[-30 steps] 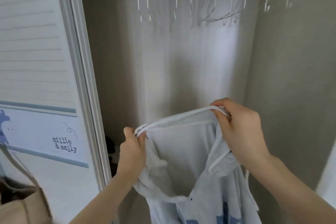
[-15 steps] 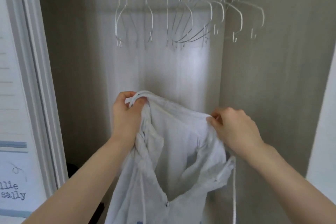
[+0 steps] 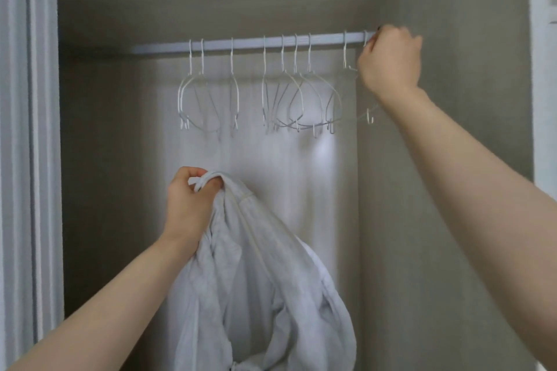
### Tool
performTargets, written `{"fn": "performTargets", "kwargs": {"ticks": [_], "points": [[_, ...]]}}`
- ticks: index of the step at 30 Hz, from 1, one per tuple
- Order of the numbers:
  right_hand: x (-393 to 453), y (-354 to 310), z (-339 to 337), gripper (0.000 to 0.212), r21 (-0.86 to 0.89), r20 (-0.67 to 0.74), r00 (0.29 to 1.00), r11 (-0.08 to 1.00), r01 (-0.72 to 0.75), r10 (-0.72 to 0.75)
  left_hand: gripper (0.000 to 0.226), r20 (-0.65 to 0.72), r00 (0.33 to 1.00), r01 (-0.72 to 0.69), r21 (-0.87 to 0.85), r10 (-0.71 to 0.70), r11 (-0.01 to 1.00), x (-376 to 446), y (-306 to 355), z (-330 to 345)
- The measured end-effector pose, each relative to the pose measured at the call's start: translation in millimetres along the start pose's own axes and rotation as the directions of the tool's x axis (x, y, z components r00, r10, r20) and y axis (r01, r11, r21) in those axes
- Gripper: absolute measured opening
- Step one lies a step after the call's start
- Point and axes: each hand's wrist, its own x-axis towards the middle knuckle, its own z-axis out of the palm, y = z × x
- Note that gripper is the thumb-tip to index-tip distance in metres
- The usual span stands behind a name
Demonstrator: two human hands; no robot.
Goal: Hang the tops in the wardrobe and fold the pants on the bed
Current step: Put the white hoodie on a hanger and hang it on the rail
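Note:
A white top [image 3: 256, 280] hangs bunched from my left hand [image 3: 188, 202], which grips its gathered neckline in front of the open wardrobe. My right hand [image 3: 390, 60] is raised to the right end of the white rail [image 3: 247, 44], its fingers curled round the hook of the rightmost white wire hanger [image 3: 366, 111]. That hanger's lower bar shows just left of my right wrist. The top's lower part runs out of the bottom of the frame.
Several empty white wire hangers [image 3: 289, 99] hang along the rail, bunched toward its middle and left. The wardrobe's grey side wall [image 3: 470, 129] stands close on the right. A white door frame [image 3: 30, 159] borders the left.
My right hand let go of the top and rose to the rightmost hanger on the rail. The top now hangs from my left hand alone. The view tilted upward.

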Motion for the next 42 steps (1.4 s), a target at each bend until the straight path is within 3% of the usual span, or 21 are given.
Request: {"fn": "performTargets", "kwargs": {"ticks": [6,14,16,18,20,25,32,35,37,42], "points": [[52,24,26,0.036,-0.011,0.222,0.961,0.986,-0.165,0.163,0.01,0.012,1.0,0.004,0.017,-0.005,1.0,14,-2,5],[61,37,38,0.038,-0.156,0.448,0.87,0.977,-0.149,0.204,0.011,0.044,0.999,0.009,0.055,-0.011,0.998,21,-11,12],[57,36,37,0.033,-0.095,0.528,0.823,0.977,-0.19,0.211,0.012,0.052,0.999,0.001,0.07,-0.005,0.998,21,-14,13],[52,37,38,0.014,-0.098,0.62,0.745,0.966,-0.238,0.247,0.012,0.068,0.998,0.005,0.078,-0.01,0.997,20,-16,14],[48,41,42,0.02,-0.135,0.659,0.686,0.946,-0.294,0.307,0.013,0.079,0.997,0.006,0.087,-0.013,0.996,20,-17,15],[47,47,52,0.024,-0.007,0.605,0.723,0.91,-0.414,0.333,0.011,0.075,0.997,0.005,0.106,-0.013,0.994,21,-17,13],[58,48,39,0.03,0.212,0.462,0.841,0.885,-0.415,0.284,0.012,0.086,0.996,0.017,0.144,-0.03,0.989,19,-15,5],[56,36,32,0.015,0.179,0.348,0.878,0.897,-0.405,0.327,0.014,0.082,0.996,0.032,0.163,-0.046,0.986,12,-15,-1],[54,33,28,0.033,0.113,0.272,0.891,0.907,-0.406,0.365,0.015,0.086,0.995,0.038,0.187,-0.055,0.982,5,-15,-5],[21,36,8,0.036,0.081,0.193,0.905,0.913,-0.4,0.379,0.014,0.098,0.993,0.037,0.248,-0.064,0.968,-17,-19,-20]]}}
